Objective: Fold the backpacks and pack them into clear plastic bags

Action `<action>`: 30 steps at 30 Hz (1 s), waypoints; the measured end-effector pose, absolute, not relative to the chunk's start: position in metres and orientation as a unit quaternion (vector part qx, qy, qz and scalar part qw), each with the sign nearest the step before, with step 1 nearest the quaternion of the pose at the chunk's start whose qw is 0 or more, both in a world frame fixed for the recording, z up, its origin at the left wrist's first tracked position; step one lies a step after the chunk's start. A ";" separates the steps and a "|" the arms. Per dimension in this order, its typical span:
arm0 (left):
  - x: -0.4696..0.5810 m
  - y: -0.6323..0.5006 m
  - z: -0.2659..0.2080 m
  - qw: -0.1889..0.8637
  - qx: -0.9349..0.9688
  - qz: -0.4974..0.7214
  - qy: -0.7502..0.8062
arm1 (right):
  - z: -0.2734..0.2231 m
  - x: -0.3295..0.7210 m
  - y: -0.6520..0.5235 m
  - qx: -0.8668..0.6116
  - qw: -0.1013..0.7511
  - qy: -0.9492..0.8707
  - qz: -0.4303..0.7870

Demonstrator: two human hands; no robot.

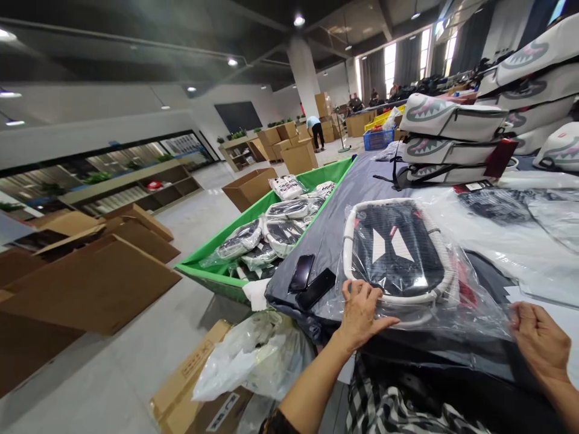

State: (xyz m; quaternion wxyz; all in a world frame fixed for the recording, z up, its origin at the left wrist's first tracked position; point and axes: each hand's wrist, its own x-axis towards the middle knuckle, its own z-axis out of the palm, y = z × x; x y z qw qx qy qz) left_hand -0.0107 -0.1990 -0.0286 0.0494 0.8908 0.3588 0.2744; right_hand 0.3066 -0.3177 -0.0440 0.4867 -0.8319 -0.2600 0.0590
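Observation:
A backpack (pixel 393 229) with white rims and a dark back panel lies flat on the table inside a clear plastic bag (pixel 486 307). My left hand (pixel 362 313) rests on the bag at the backpack's near left corner, thumb stretched out to the side. At the bag's right end my right hand (pixel 540 343) has its fingers closed on the plastic edge. Two dark phones, one a black phone (pixel 315 289), lie left of the backpack. Beyond it, white backpacks with a shark-mouth print (pixel 452 120) stand stacked.
A green-lined bin (pixel 212 271) of bagged backpacks adjoins the table's left edge. Crumpled plastic (pixel 257 355) lies on a cardboard box (pixel 181 386) below. Open cartons (pixel 104 277) stand on the floor at left. A person (pixel 315 129) bends near boxes far back.

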 end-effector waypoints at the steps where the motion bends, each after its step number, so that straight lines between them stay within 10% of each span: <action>1: -0.012 -0.199 -0.027 0.060 0.893 0.273 0.352 | -0.042 0.305 -0.317 -0.831 0.488 -0.261 0.056; 21: 0.002 -0.160 -0.009 0.262 0.863 0.236 0.362 | -0.056 0.321 -0.321 -0.836 0.483 -0.260 -0.008; 30: 0.008 -0.137 -0.009 0.382 0.833 0.181 0.356 | -0.033 0.331 -0.298 -0.843 0.434 -0.274 0.159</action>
